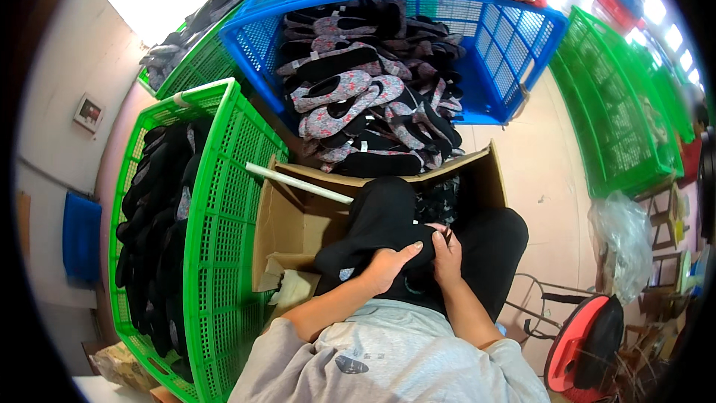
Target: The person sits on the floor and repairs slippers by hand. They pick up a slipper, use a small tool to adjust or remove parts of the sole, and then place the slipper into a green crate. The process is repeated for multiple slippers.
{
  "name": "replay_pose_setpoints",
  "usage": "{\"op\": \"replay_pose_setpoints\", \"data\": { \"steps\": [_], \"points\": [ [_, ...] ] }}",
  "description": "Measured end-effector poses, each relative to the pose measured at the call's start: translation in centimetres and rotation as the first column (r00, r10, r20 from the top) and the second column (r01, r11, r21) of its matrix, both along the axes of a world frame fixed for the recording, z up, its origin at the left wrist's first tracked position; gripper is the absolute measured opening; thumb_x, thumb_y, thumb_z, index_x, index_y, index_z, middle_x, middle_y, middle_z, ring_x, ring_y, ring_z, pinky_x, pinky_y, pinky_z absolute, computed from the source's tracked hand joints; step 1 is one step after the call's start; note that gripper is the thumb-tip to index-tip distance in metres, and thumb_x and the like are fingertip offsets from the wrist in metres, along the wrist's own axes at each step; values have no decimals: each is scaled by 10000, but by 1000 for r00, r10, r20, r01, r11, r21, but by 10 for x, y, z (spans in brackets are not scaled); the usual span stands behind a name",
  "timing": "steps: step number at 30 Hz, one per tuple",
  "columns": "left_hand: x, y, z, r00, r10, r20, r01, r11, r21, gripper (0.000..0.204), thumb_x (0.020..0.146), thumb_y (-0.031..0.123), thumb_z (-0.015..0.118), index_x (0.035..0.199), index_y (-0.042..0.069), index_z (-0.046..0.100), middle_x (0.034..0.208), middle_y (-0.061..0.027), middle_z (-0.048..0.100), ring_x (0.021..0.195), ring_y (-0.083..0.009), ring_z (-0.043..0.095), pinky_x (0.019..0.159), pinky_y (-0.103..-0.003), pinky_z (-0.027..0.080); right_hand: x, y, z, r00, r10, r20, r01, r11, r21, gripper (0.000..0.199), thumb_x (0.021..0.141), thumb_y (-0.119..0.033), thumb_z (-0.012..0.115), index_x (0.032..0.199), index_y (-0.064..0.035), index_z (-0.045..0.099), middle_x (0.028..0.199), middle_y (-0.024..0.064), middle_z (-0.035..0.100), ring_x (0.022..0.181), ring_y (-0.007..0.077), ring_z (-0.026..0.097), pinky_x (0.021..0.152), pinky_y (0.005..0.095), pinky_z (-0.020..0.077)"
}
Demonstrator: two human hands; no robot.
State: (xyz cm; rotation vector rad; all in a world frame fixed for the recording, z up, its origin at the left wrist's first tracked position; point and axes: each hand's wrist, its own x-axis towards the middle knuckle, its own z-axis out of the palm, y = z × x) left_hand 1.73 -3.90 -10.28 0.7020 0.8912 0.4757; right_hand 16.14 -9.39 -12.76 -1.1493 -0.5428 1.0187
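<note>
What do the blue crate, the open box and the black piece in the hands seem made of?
Blue crate: moulded plastic, glossy lattice walls. Open box: brown corrugated cardboard, matte, with folded flaps. Black piece: probably soft fabric, matte, draping over the lap under both hands.

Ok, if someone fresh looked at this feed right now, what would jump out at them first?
Probably the blue crate at top centre, heaped with flowered and black slippers, and the green crate at left stacked with black ones. Then, low in the middle, the left hand and right hand both grip a black slipper on the lap, beside an open cardboard box.
</note>
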Motion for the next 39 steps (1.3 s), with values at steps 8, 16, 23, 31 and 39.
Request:
{"op": "replay_pose_setpoints", "data": {
  "steps": [8, 16, 23, 31, 39],
  "points": [
    [-28, -11, 74, 921, -9, -391, 347, 479, 807, 221, 873, 100, 684, 1026, -50, 631, 968, -168, 680, 845, -263, 674, 773, -344, 535, 6, 7, -19, 945, -260, -201, 232, 961, -152, 205, 953, -247, 649, 1014, -56, 605, 921, 19, 620, 822, 116, 601, 778, 266, 507],
    [-83, 16, 101, 668, 489, -561, 571, 146, 808, 638, 736, 191, 775, 1313, 55, 539, 1334, -168, 529, 1238, -350, 512, 1014, -424, 447, 11, 7, 5, 932, -250, -261, 252, 967, -24, 391, 975, -370, 588, 1109, -4, 574, 1016, 114, 671, 896, 224, 678, 828, 359, 559],
    [-105, 18, 70, 638, 411, -651, 596, 272, 755, 685, 723, 5, 661, 1378, 57, 468, 1364, -201, 498, 1162, -399, 555, 980, -433, 473, 11, 2, 6, 934, -249, -256, 268, 962, 41, 360, 976, -348, 584, 1080, -3, 595, 1007, 111, 679, 907, 227, 680, 829, 355, 558],
    [-110, 21, 62, 661, 370, -653, 575, 309, 758, 635, 760, 22, 625, 1374, 25, 464, 1390, -230, 488, 1179, -407, 545, 982, -441, 470, 12, 1, -1, 945, -283, -163, 298, 951, 75, 361, 963, -351, 605, 1071, -7, 581, 974, 95, 650, 880, 202, 656, 813, 336, 544],
    [-105, 32, 69, 845, 122, -521, 345, 620, 704, 519, 957, 279, 591, 1380, 1, 478, 1341, -245, 539, 1176, -388, 570, 1000, -378, 458, 21, 2, 12, 903, -308, -299, 324, 946, 3, 413, 970, -376, 580, 1081, 22, 599, 1005, 135, 679, 900, 250, 681, 831, 367, 554]
  ]
}}
